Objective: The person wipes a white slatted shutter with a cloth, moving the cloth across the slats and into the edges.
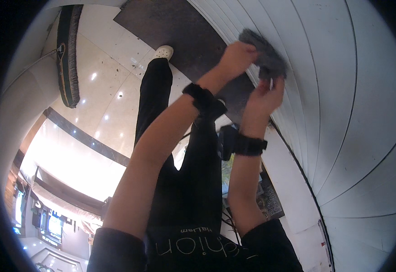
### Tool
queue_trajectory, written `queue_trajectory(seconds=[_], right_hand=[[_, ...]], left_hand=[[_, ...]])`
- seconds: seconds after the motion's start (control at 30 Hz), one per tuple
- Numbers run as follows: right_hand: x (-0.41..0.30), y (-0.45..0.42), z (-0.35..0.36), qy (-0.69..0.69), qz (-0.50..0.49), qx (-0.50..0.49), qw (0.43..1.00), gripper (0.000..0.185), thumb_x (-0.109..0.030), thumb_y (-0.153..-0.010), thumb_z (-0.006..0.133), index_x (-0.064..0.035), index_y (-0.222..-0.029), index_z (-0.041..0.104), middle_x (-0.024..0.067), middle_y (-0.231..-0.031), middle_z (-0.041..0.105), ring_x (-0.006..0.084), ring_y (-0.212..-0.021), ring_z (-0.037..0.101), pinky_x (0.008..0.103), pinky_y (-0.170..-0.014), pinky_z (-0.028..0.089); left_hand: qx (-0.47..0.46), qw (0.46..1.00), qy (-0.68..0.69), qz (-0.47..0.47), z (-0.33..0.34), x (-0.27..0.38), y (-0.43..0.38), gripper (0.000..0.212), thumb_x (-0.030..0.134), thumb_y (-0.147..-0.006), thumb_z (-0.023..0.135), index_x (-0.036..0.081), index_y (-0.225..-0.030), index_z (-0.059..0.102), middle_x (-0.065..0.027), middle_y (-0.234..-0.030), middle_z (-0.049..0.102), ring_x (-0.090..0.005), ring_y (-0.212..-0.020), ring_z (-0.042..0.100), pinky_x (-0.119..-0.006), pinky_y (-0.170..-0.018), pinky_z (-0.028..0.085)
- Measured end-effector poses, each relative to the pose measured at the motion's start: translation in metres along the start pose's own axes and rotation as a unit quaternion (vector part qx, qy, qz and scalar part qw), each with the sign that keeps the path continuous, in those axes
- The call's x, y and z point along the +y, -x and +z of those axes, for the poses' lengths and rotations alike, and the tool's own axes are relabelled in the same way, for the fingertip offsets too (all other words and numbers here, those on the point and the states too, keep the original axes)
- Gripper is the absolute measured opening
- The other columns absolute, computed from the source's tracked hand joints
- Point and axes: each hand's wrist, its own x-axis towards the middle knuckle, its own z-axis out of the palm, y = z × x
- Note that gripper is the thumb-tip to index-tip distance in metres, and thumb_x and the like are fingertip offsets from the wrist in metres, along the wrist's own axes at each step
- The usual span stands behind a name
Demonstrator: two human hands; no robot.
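A grey cloth (267,56), slightly blurred, is bunched between my two hands in front of a white panelled wall (334,78) with dark grooves. My left hand (237,60) grips its near left side, fingers curled in. Lower down, my right hand (266,93) pinches the bottom end of the cloth with the fingertips. Whether the cloth presses on the panels cannot be made out. Black straps with devices wrap both forearms near the wrists.
On the left a flat dust mop (69,57) with a grey fringe lies on glossy tiles (106,85). A dark mat (181,27) runs along the wall's foot. My cream clog (164,52) is at the mat's edge. Dark debris dots the tiles.
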Motion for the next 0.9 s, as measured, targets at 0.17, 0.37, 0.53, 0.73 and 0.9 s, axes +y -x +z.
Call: queue_trajectory(seconds=[0.17, 0.37, 0.53, 0.73, 0.9], right_hand=[[-0.034, 0.011, -0.03, 0.095, -0.049, 0.033, 0.994, 0.028, -0.017, -0.079, 0.058, -0.0016, -0.102, 0.054, 0.0069, -0.098, 0.053, 0.0174, -0.089, 0.05, 0.0286, -0.075, 0.04], [-0.044, -0.002, -0.033, 0.077, -0.068, 0.02, 0.995, 0.031, -0.014, -0.079, 0.058, 0.0017, -0.105, 0.053, 0.0094, -0.102, 0.054, 0.0195, -0.094, 0.049, 0.0303, -0.077, 0.039], [-0.043, 0.0, -0.018, 0.079, -0.055, 0.029, 0.995, 0.029, -0.011, -0.078, 0.056, 0.0032, -0.104, 0.053, 0.0102, -0.102, 0.055, 0.0202, -0.091, 0.051, 0.0317, -0.076, 0.04], [-0.036, -0.003, -0.008, 0.06, -0.062, 0.037, 0.996, 0.027, -0.01, -0.078, 0.056, 0.0046, -0.101, 0.054, 0.0111, -0.098, 0.056, 0.0202, -0.091, 0.053, 0.0306, -0.078, 0.042], [-0.025, -0.003, 0.012, 0.084, -0.066, 0.001, 0.994, 0.025, -0.01, -0.077, 0.057, 0.0054, -0.096, 0.055, 0.0121, -0.095, 0.057, 0.0215, -0.089, 0.055, 0.0312, -0.077, 0.045]], left_hand=[[-0.034, 0.999, 0.027, 0.011, 0.04, 0.006, 0.025, 0.029, 0.022, -0.079, 0.057, -0.003, -0.065, 0.053, -0.0147, -0.05, 0.041, -0.0189, -0.046, 0.037, -0.034, -0.049, 0.039], [-0.031, 0.992, 0.096, -0.07, 0.054, 0.012, 0.026, 0.022, 0.022, -0.073, 0.058, 0.001, -0.067, 0.061, -0.016, -0.06, 0.056, -0.0303, -0.059, 0.057, -0.036, -0.055, 0.045], [0.017, 0.997, 0.077, 0.002, 0.051, 0.004, 0.021, 0.016, 0.012, -0.074, 0.054, -0.003, -0.07, 0.054, -0.0187, -0.055, 0.041, -0.0192, -0.048, 0.04, -0.033, -0.05, 0.039], [0.008, 0.999, 0.043, -0.004, 0.041, 0.001, 0.01, 0.02, 0.019, -0.071, 0.053, 0.001, -0.065, 0.058, -0.0193, -0.062, 0.053, -0.0353, -0.06, 0.054, -0.04, -0.055, 0.044], [0.04, 0.999, 0.026, 0.011, 0.023, -0.009, -0.003, 0.02, 0.019, -0.072, 0.051, 0.001, -0.068, 0.059, -0.0188, -0.063, 0.054, -0.0337, -0.059, 0.055, -0.038, -0.056, 0.045]])
